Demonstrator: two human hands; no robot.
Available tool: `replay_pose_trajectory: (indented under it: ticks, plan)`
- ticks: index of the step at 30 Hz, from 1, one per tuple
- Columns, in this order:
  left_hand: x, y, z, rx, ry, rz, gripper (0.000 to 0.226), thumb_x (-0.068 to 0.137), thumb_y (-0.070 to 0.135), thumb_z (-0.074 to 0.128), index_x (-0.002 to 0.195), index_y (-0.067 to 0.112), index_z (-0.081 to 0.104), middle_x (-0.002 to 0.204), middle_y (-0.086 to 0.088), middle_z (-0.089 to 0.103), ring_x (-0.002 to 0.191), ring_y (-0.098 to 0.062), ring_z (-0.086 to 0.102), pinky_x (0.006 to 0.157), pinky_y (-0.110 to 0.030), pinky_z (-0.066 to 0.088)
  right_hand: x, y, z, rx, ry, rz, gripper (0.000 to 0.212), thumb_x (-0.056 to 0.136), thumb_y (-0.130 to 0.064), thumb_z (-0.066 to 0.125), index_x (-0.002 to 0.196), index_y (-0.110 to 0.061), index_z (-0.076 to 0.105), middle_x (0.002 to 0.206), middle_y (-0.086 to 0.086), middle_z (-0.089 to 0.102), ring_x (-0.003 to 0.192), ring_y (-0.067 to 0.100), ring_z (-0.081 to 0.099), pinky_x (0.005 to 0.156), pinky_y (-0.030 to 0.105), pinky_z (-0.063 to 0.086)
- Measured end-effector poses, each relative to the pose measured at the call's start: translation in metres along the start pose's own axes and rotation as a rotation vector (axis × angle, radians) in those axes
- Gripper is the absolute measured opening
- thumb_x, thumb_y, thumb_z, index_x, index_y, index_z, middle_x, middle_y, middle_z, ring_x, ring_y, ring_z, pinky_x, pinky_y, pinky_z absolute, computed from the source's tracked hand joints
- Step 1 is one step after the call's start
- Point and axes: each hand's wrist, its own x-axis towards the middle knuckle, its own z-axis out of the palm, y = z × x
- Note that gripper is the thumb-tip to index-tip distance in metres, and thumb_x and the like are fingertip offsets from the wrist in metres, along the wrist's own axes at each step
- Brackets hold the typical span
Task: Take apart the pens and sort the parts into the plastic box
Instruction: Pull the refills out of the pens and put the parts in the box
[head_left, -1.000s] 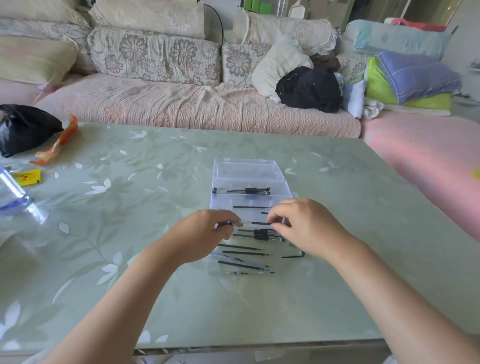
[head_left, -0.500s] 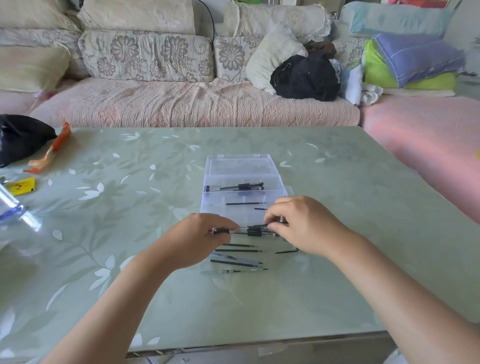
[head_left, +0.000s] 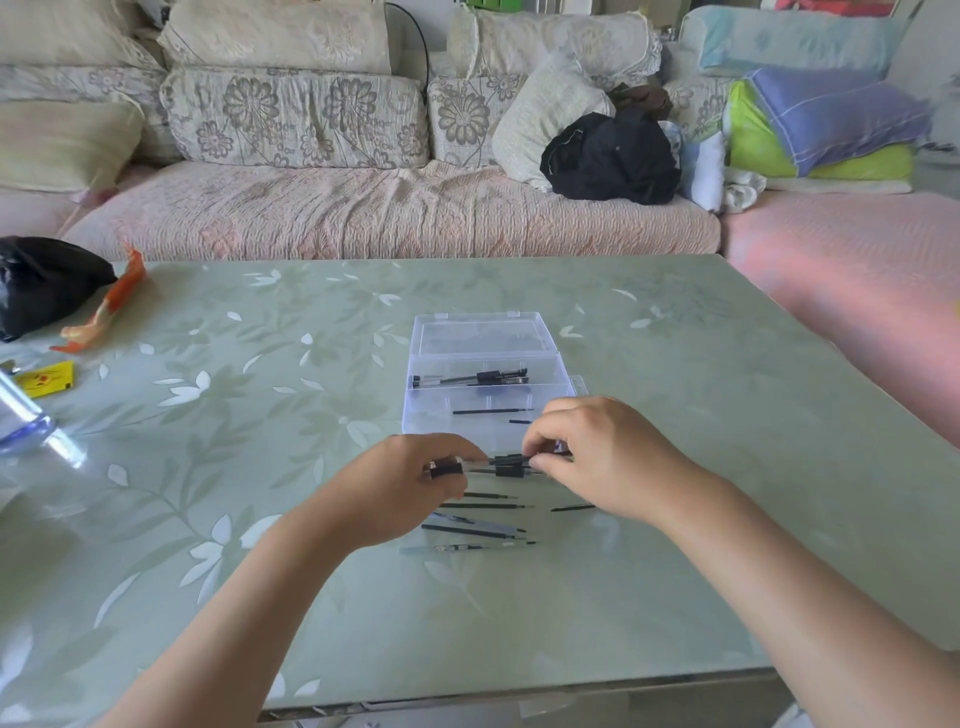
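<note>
Changed since a second ago: left hand now showing a short black end piece at its fingertips, where only a thin dark tip showed before; right hand hardly displaced.

Both hands pinching one clear plastic pen with black grip collar, held level just above the near edge of the clear plastic compartment box. Left thumb and forefinger closed on the black end piece, right fingertips closed on the barrel beside the collar. Second dark collar seen directly under the held one; not possible to tell whether from another pen lying there.

Judged light, rigid and smooth, hence apt to slip under a twisting pull; thin inner refill probably flexible and easily bent. Best taken at both ends, one pinch either side of the joint, with the pull kept along the barrel. Freed parts likely to roll on the glossy green leaf-patterned table top.

Beyond the grip, inside the box: two dark-collared pens, seemingly whole, in the farther compartment; thin black refill in the compartment closer to the fingers. On the near side of the grip, under the hands: loose black refills and clear barrels on the table top.
</note>
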Motion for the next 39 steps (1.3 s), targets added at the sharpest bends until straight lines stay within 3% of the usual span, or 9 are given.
replay_pose_trajectory:
  ticks: [5,8,11,16,21,24,28,34,39]
  plan:
    - [0.000,0.007,0.007,0.029,-0.041,0.025,0.029,0.092,0.024,0.053,0.102,0.051,0.060,0.084,0.018,0.067,0.070,-0.024,0.061,0.069,-0.039,0.054,0.003,-0.010,0.009,0.044,0.037,-0.020,0.006,0.081,-0.032,0.072,0.086,-0.031,0.069,0.075,-0.021,0.056,0.072,-0.002,0.048,0.069,0.012,0.030]
    - [0.002,0.004,0.007,0.063,-0.033,0.004,0.025,0.092,0.025,0.051,0.100,0.048,0.056,0.082,0.020,0.067,0.065,-0.018,0.056,0.067,-0.037,0.053,0.003,-0.005,0.007,0.009,0.036,0.002,0.020,0.076,-0.041,0.074,0.092,-0.034,0.064,0.078,-0.025,0.056,0.076,-0.005,0.047,0.080,0.015,0.032]
    - [0.001,0.003,0.005,0.051,-0.030,-0.016,0.025,0.092,0.025,0.050,0.100,0.048,0.055,0.082,0.021,0.067,0.059,-0.014,0.051,0.062,-0.034,0.050,0.002,0.002,0.002,-0.018,0.059,0.035,0.012,0.077,-0.038,0.070,0.086,-0.034,0.064,0.081,-0.023,0.062,0.081,0.000,0.051,0.089,0.026,0.038]
    - [0.000,0.006,0.010,0.023,-0.054,0.016,0.033,0.092,0.026,0.050,0.110,0.053,0.052,0.084,0.020,0.066,0.070,-0.024,0.058,0.069,-0.040,0.054,0.001,-0.004,0.008,0.119,0.050,0.015,0.006,0.079,-0.030,0.073,0.078,-0.032,0.068,0.074,-0.022,0.062,0.077,0.001,0.055,0.083,0.024,0.042]
    - [0.003,0.005,0.014,-0.042,-0.028,0.036,0.040,0.096,0.023,0.047,0.119,0.056,0.048,0.082,0.018,0.066,0.060,-0.012,0.051,0.073,-0.041,0.054,0.000,0.001,0.000,0.277,0.049,0.123,0.025,0.078,-0.027,0.077,0.100,-0.036,0.067,0.089,-0.021,0.065,0.087,0.001,0.057,0.080,0.014,0.043]
    - [0.004,0.003,0.013,-0.092,-0.011,0.016,0.040,0.096,0.020,0.047,0.114,0.055,0.053,0.084,0.014,0.067,0.058,-0.016,0.048,0.069,-0.044,0.054,-0.002,0.018,-0.011,0.216,0.058,0.189,0.022,0.081,-0.022,0.072,0.098,-0.036,0.067,0.091,-0.020,0.065,0.084,0.004,0.058,0.077,0.020,0.044]
    - [0.006,0.002,0.016,-0.115,-0.018,-0.008,0.028,0.094,0.021,0.050,0.103,0.047,0.056,0.083,0.014,0.068,0.057,-0.017,0.048,0.067,-0.046,0.054,-0.007,0.028,-0.010,0.043,-0.084,0.296,0.016,0.086,-0.026,0.063,0.095,-0.039,0.067,0.090,-0.022,0.066,0.073,-0.006,0.053,0.066,0.017,0.040]
    - [0.007,0.004,0.021,-0.108,-0.033,0.014,0.036,0.095,0.022,0.050,0.112,0.053,0.053,0.084,0.012,0.067,0.058,-0.017,0.048,0.066,-0.044,0.054,-0.011,0.026,-0.002,-0.064,-0.216,0.363,0.018,0.083,-0.040,0.067,0.100,-0.036,0.069,0.093,-0.019,0.066,0.087,0.007,0.057,0.076,0.025,0.047]
    - [0.007,0.005,0.023,-0.076,-0.026,0.015,0.030,0.096,0.023,0.051,0.104,0.051,0.057,0.083,0.015,0.067,0.057,-0.013,0.047,0.066,-0.043,0.053,-0.009,0.021,0.003,-0.072,-0.230,0.348,0.012,0.081,-0.035,0.068,0.092,-0.035,0.071,0.089,-0.018,0.066,0.084,0.006,0.059,0.073,0.026,0.049]
